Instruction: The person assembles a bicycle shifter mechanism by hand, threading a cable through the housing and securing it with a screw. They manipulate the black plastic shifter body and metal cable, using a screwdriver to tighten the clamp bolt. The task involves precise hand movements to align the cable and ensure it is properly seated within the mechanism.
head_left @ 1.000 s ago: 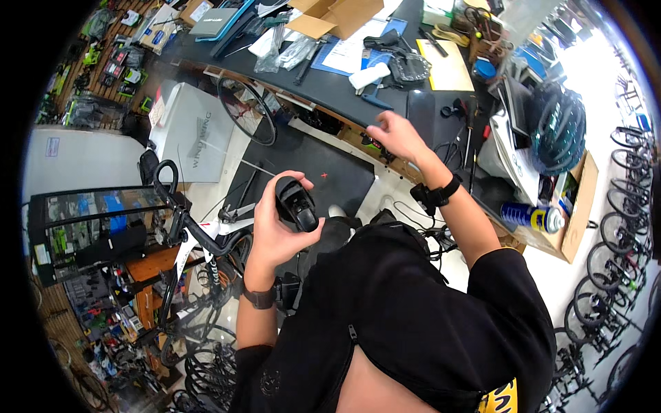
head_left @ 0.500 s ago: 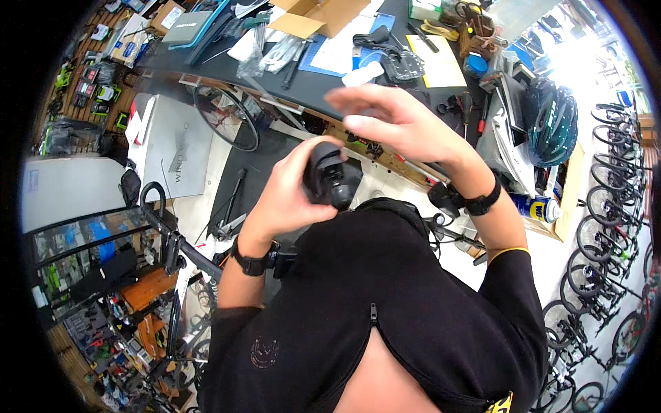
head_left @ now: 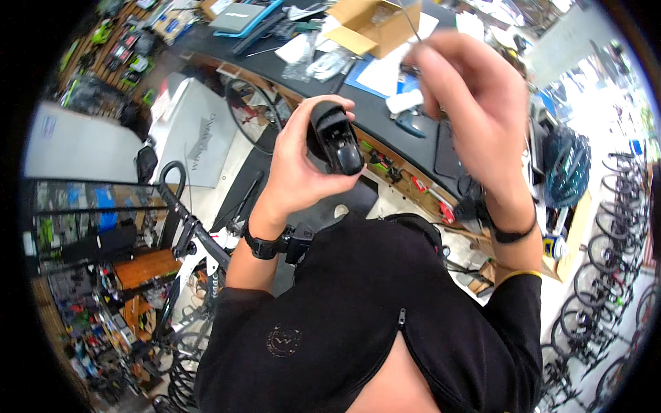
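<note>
My left hand (head_left: 292, 165) is wrapped round a rounded black part (head_left: 350, 157), held in front of my chest. A hollow opening with small inner pieces faces up from it, and a glossy end lies near my thumb. I cannot tell its exact kind. Up and to the right, my right hand (head_left: 478, 103) is raised over the workbench, apart from the black part. Its fingers are closed and blurred by motion. A thin dark rod (head_left: 409, 20) sticks up from the fingertips; whether it is a tool or a wire does not show.
On the black workbench (head_left: 379, 110) lie an open cardboard box (head_left: 377, 31), papers, plastic bags and a dark helmet (head_left: 568, 165). A bicycle with drop handlebars (head_left: 186, 224) stands at my left, near a grey carton (head_left: 196, 131) and a wheel (head_left: 234, 117). Bikes (head_left: 599, 241) line the right.
My right hand has moved up and right, away from the left, and its spread fingers have closed on the thin rod. The black part has turned so its opening shows. The view has shifted.
</note>
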`<control>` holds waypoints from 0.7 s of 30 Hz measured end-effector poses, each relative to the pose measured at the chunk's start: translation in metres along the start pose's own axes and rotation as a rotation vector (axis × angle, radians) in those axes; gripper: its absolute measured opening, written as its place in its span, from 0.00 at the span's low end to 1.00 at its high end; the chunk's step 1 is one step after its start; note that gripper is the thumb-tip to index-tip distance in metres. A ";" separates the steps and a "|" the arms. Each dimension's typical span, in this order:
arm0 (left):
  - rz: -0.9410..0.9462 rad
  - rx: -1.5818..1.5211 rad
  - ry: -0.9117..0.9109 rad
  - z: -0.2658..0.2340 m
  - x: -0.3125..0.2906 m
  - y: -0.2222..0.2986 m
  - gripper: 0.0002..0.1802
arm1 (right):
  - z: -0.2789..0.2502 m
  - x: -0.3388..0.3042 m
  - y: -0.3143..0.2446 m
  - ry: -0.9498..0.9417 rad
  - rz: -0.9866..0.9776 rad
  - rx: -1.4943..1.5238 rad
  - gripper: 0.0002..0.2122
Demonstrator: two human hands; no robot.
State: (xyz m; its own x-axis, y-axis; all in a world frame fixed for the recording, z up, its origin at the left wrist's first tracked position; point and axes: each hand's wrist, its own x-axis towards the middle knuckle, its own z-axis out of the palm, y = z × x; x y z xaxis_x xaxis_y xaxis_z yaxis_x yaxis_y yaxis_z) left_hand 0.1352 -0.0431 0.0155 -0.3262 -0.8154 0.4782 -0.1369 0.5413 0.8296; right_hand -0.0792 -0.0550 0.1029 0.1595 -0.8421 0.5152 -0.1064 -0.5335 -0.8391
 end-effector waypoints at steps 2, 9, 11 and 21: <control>-0.046 0.017 0.134 -0.013 -0.001 0.005 0.41 | -0.002 -0.012 -0.022 -0.093 -0.096 -0.290 0.05; 0.164 0.421 0.265 -0.057 0.011 0.019 0.38 | 0.022 -0.015 -0.038 -0.101 -0.438 -0.574 0.08; 0.196 0.571 0.272 -0.061 0.013 0.028 0.37 | 0.030 -0.014 -0.040 -0.081 -0.483 -0.592 0.09; 0.230 0.495 0.467 -0.062 0.017 0.033 0.35 | 0.043 -0.001 -0.049 -0.069 -0.551 -0.580 0.11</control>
State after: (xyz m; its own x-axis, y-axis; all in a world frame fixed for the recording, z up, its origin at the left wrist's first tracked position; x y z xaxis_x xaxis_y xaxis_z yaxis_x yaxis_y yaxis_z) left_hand 0.1830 -0.0518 0.0690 0.0213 -0.6120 0.7906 -0.5568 0.6495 0.5178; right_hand -0.0318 -0.0242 0.1357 0.3959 -0.4493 0.8009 -0.4851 -0.8428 -0.2330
